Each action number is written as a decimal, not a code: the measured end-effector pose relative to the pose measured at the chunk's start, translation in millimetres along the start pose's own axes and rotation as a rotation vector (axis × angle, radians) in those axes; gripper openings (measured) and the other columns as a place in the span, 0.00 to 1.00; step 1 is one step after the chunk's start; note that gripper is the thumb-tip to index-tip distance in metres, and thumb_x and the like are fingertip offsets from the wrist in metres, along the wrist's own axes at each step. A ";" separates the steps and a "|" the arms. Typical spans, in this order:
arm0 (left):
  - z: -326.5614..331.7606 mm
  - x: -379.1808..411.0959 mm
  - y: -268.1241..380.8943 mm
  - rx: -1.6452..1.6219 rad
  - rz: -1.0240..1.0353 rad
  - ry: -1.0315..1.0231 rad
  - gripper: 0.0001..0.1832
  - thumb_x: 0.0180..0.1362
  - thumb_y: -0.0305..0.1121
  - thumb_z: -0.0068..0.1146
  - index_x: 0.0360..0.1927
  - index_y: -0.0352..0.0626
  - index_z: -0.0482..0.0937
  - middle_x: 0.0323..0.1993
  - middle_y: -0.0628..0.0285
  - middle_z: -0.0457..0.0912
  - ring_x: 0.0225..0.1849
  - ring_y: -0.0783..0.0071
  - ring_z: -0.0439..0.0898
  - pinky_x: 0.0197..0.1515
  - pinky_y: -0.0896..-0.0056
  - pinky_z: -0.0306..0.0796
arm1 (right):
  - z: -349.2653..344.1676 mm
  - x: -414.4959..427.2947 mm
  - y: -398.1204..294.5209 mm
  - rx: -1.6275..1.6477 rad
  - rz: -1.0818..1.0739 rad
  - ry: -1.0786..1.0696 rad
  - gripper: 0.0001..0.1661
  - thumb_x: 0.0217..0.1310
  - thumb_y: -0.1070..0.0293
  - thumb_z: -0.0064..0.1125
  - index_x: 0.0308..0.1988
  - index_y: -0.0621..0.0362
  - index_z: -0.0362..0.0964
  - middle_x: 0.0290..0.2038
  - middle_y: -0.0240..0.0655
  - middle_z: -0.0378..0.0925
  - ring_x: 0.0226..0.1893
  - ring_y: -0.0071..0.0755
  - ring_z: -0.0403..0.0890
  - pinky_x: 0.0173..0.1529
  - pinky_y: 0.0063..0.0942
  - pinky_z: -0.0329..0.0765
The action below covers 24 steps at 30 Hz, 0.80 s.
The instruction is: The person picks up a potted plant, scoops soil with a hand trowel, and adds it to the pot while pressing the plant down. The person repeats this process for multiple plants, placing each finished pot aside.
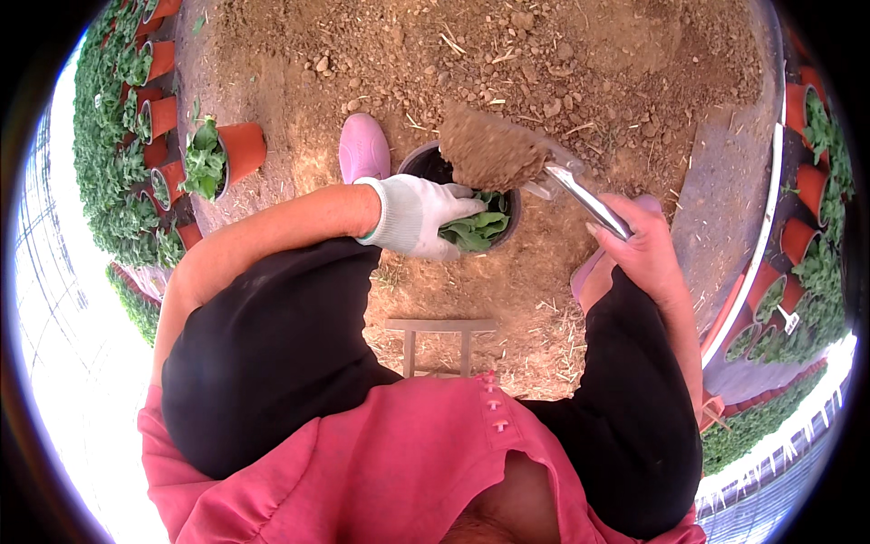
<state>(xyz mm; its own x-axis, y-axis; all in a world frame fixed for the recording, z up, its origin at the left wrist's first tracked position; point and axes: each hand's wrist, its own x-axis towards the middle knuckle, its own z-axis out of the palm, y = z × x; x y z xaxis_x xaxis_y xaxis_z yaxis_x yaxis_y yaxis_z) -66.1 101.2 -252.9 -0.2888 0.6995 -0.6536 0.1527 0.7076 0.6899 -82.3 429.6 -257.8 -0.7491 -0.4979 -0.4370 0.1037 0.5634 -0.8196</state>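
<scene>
In a white knitted glove, my left hand [431, 214] reaches over the left side of a dark round plant pot [514, 221]. Its fingers curl around a green leafy plant [478, 230] inside the pot. My bare right hand [642, 238] grips the handle of a shiny metal hand scoop [578, 187]. A heap of brown soil [489, 149] fills the scoop's blade, which is over the back part of the pot and hides some of its rim. The plant's base and the soil level around it are out of sight.
Loose, cloddy soil [530, 68] with straw bits lies beyond the pot. An orange pot with a leafy plant [245, 153] rests to the left. Rows of potted plants line both sides, with a white pipe [768, 224] along the right. A small wooden stool [440, 326] stands close before me.
</scene>
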 end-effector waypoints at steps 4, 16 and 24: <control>-10.5 -6.1 14.1 0.025 -0.071 -0.107 0.40 0.53 0.49 0.59 0.67 0.40 0.64 0.58 0.43 0.73 0.51 0.45 0.79 0.52 0.54 0.75 | 11.4 3.4 4.8 -0.296 -0.274 0.155 0.22 0.49 0.75 0.67 0.48 0.58 0.77 0.37 0.41 0.81 0.34 0.43 0.83 0.40 0.30 0.79; -4.4 -15.3 -7.0 -0.079 0.010 0.041 0.37 0.56 0.46 0.58 0.68 0.43 0.64 0.63 0.46 0.70 0.55 0.48 0.77 0.57 0.58 0.73 | 0.4 -43.1 61.7 -0.012 0.272 0.308 0.15 0.58 0.69 0.65 0.45 0.62 0.78 0.31 0.33 0.80 0.32 0.21 0.77 0.38 0.23 0.75; -21.4 -22.4 -23.2 -0.321 -0.097 0.646 0.18 0.65 0.28 0.52 0.59 0.40 0.74 0.56 0.56 0.80 0.57 0.66 0.78 0.60 0.69 0.70 | 18.1 -113.0 116.6 0.468 0.637 0.263 0.12 0.63 0.65 0.62 0.41 0.64 0.78 0.29 0.26 0.78 0.29 0.16 0.75 0.34 0.20 0.72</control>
<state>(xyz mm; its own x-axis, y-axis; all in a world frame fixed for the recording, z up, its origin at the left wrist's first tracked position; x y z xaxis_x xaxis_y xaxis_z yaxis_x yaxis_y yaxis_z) -83.4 67.0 -247.6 -0.8024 0.3668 -0.4708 -0.1580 0.6301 0.7602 26.2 539.6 -310.7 -0.5770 0.0263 -0.8163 0.7774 0.3243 -0.5390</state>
